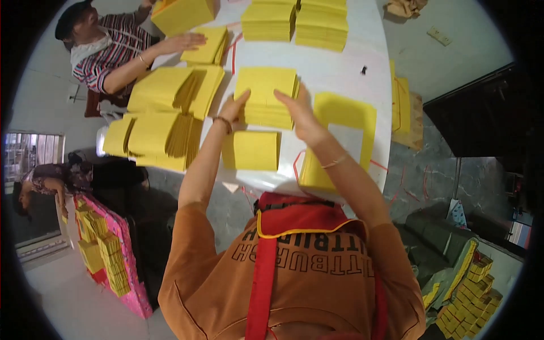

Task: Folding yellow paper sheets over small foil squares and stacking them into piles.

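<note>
On the white table, a thick stack of yellow paper [265,86] sits between my two hands. My left hand [233,106] is pressed to its left side, thumb over the top sheet. At the opposite side my right hand [300,110] grips the edge, its thumb also on top and the fingers partly hidden. Nearer to me, a smaller yellow paper pile [250,151] lies just below the stack. Beneath my right forearm is another yellow stack [315,171], partly covered, beside flat yellow paper [356,110] lying to the right.
Several tall yellow piles [164,136] line the table's left side, with more stacks [294,25] at the far end. A co-worker's hand [184,42] rests on a pile at the upper left. A black clip [364,69] lies on the white table [340,71].
</note>
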The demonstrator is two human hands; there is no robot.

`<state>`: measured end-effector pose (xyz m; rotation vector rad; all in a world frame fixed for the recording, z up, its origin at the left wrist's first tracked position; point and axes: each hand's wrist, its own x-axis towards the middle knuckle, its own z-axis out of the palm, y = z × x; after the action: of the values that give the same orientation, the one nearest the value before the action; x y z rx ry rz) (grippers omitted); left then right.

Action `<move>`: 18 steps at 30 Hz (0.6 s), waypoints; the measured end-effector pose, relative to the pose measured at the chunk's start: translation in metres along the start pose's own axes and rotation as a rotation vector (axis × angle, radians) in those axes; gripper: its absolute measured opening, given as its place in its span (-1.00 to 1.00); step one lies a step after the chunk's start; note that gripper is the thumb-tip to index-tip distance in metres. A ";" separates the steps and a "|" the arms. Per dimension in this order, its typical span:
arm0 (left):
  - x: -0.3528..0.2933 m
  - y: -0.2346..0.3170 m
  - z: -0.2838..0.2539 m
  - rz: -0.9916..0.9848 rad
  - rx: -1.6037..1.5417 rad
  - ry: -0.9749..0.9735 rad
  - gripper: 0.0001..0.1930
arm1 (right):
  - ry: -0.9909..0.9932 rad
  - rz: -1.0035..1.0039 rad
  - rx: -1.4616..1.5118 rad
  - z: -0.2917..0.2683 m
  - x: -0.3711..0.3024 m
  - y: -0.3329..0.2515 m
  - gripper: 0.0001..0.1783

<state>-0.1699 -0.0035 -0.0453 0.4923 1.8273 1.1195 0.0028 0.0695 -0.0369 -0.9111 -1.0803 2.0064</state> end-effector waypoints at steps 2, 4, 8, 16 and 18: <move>0.000 -0.012 0.003 0.004 -0.078 -0.097 -0.44 | 0.188 0.099 -0.156 0.003 0.034 0.035 -0.23; 0.014 -0.029 -0.003 0.016 0.069 -0.099 -0.45 | 0.381 0.149 -0.312 -0.005 0.044 0.069 -0.25; 0.032 -0.054 -0.020 0.047 0.114 -0.092 -0.40 | 0.369 0.222 -0.367 0.003 0.032 0.065 -0.24; 0.044 -0.018 -0.018 -0.208 -0.116 -0.377 -0.34 | 0.239 0.250 -0.290 -0.025 0.051 0.074 -0.20; 0.048 -0.023 -0.020 -0.237 -0.262 -0.450 -0.48 | 0.192 0.241 -0.191 -0.025 0.048 0.074 -0.19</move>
<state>-0.2084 0.0086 -0.0854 0.3301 1.2898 0.9739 -0.0186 0.0868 -0.1240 -1.3616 -1.1101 1.9774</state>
